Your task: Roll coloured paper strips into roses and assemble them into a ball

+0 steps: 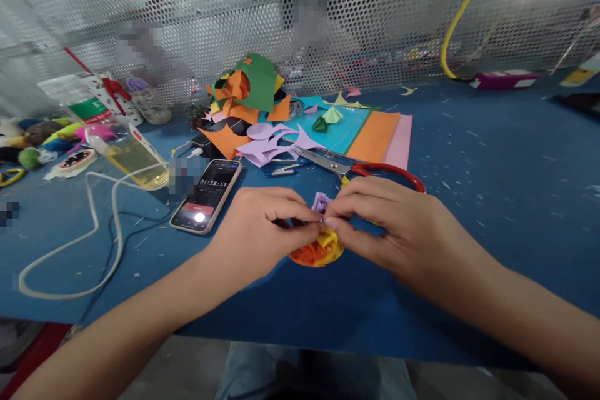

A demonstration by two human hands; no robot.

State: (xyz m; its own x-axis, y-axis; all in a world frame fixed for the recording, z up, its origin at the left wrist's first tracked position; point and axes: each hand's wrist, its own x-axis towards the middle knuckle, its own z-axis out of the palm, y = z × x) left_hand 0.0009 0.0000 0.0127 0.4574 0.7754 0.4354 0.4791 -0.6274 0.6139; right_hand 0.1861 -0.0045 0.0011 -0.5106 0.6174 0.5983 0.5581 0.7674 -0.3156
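Note:
Above the blue table my left hand (262,234) and my right hand (391,215) meet, thumbs and forefingers pinched together. Between their fingertips is a small folded piece of purple paper (320,202), partly hidden by the fingers. Just below the fingertips shows a round orange and yellow folded-paper piece (319,251); whether it is held or lies on the table I cannot tell. Behind my right hand lie red-handled scissors (344,167), their blades pointing left over purple paper scraps (269,145).
A phone (206,197) running a timer lies left of my left hand, near a looped white cable (117,237) and a tilted bottle of yellowish liquid (134,156). Orange paper (375,132) and a pile of cut scraps (255,84) sit at the back before a perforated metal screen (365,19).

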